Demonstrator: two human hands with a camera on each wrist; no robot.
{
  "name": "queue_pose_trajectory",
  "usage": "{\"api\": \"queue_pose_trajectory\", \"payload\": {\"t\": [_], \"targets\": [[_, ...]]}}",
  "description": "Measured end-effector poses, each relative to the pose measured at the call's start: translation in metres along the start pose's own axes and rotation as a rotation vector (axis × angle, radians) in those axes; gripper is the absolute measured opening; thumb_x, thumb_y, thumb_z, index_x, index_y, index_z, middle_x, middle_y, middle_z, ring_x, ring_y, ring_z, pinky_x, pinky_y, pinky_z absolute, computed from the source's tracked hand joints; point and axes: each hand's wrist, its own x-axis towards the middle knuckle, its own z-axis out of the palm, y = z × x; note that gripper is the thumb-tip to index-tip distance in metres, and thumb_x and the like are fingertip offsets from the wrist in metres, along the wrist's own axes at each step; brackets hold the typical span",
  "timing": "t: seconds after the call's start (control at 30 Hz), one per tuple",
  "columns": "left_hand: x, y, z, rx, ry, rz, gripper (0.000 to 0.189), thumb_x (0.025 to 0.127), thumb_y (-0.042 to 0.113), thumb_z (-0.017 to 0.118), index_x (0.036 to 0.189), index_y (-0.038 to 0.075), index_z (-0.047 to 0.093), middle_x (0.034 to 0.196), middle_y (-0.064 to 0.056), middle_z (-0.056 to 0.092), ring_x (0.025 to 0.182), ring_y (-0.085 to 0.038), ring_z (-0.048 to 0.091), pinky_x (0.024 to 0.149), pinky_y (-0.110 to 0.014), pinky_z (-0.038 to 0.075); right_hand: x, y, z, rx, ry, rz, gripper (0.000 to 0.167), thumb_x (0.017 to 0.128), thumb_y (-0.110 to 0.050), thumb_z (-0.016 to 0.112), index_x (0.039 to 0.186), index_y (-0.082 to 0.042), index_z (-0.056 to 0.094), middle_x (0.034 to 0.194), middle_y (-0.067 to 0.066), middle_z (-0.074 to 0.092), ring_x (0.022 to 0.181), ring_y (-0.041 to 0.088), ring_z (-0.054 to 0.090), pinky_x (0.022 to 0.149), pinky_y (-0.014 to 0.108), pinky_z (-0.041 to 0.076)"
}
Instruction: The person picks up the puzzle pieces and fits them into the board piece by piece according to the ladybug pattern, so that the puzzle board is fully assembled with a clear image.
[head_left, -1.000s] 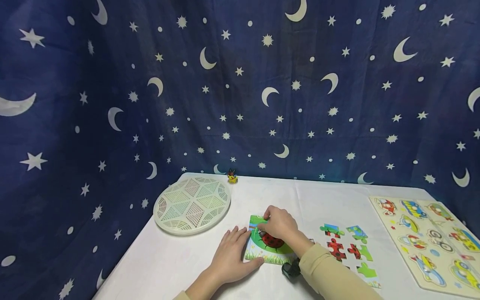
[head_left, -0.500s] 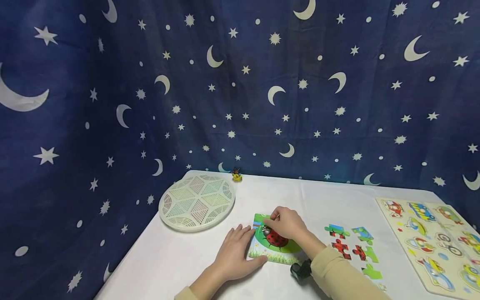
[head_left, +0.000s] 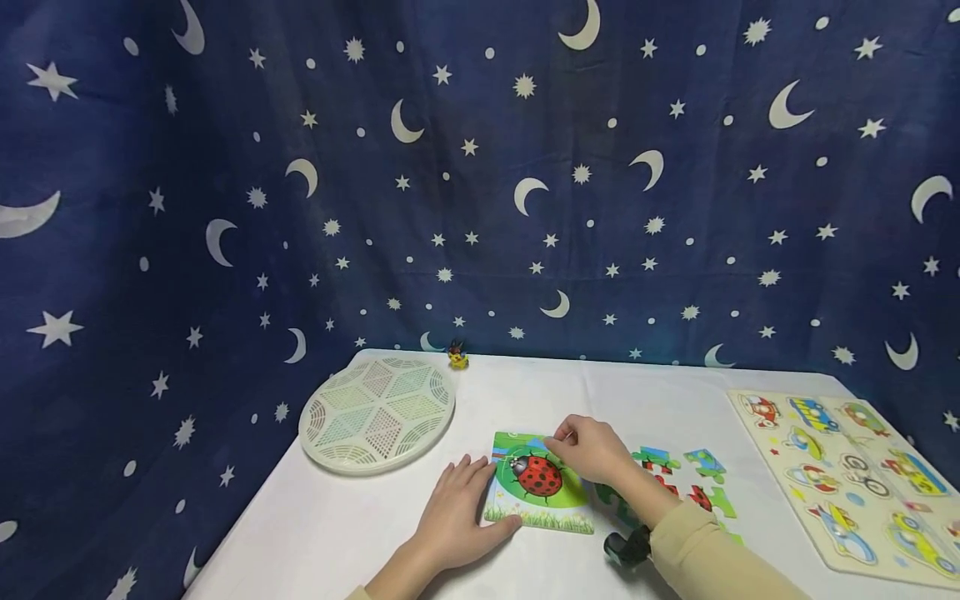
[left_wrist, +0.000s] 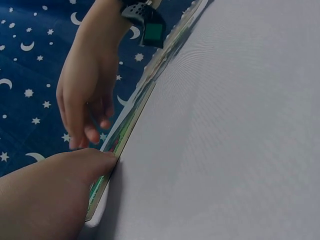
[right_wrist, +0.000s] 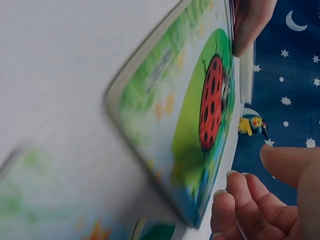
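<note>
A square ladybug jigsaw puzzle (head_left: 538,477) lies flat on the white table, its ladybug picture showing. Along its left side rests my left hand (head_left: 457,517), fingers extended, with the thumb near the front edge; the left wrist view has that thumb (left_wrist: 100,159) against the board's edge. My right hand (head_left: 592,450) is by the puzzle's far right corner. In the right wrist view its fingers (right_wrist: 245,195) are loosely bent, apart from the thumb, and nothing is between them. Right of the puzzle lie several loose jigsaw pieces (head_left: 705,462), some hidden by the right forearm.
A wooden picture board (head_left: 855,475) with vehicle shapes lies at the right. At the back left sits a round Chinese checkers board (head_left: 378,415), with a small yellow figurine (head_left: 458,357) behind it. A dark blue star-and-moon curtain (head_left: 480,167) hangs behind the table.
My right hand has moved right, from over the ladybug to the puzzle's far right corner, uncovering the picture. My left hand stays beside the puzzle. The head view has shifted slightly.
</note>
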Motion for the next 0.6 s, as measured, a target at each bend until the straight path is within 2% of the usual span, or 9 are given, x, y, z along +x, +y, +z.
{"api": "queue_pose_trajectory", "payload": {"t": [0.17, 0.33, 0.6], "targets": [[-0.002, -0.001, -0.001, -0.019, -0.009, -0.016, 0.084, 0.088, 0.066, 0.065, 0.146, 0.006, 0.054, 0.151, -0.015, 0.051, 0.146, -0.039, 0.037, 0.122, -0.056, 0.023, -0.007, 0.013, -0.01, 0.003, 0.011, 0.003, 0.018, 0.096, -0.029, 0.074, 0.092, -0.013, 0.067, 0.072, -0.002, 0.057, 0.06, 0.017, 0.051, 0.053, 0.032, 0.043], [-0.002, 0.0, -0.003, -0.019, -0.01, -0.028, 0.084, 0.088, 0.066, 0.065, 0.146, 0.006, 0.055, 0.15, -0.015, 0.051, 0.146, -0.039, 0.037, 0.122, -0.057, 0.023, -0.014, 0.024, -0.022, 0.025, 0.014, -0.04, 0.017, 0.097, -0.027, 0.072, 0.093, -0.012, 0.067, 0.073, -0.001, 0.057, 0.056, 0.017, 0.049, 0.051, 0.032, 0.042], [-0.002, 0.001, -0.002, -0.02, 0.009, -0.007, 0.082, 0.088, 0.064, 0.067, 0.144, 0.005, 0.056, 0.149, -0.015, 0.053, 0.145, -0.04, 0.038, 0.122, -0.057, 0.023, -0.023, 0.03, -0.039, -0.019, 0.005, 0.021, 0.019, 0.096, -0.03, 0.072, 0.095, -0.012, 0.068, 0.079, 0.0, 0.059, 0.063, 0.017, 0.051, 0.053, 0.032, 0.043]]}}
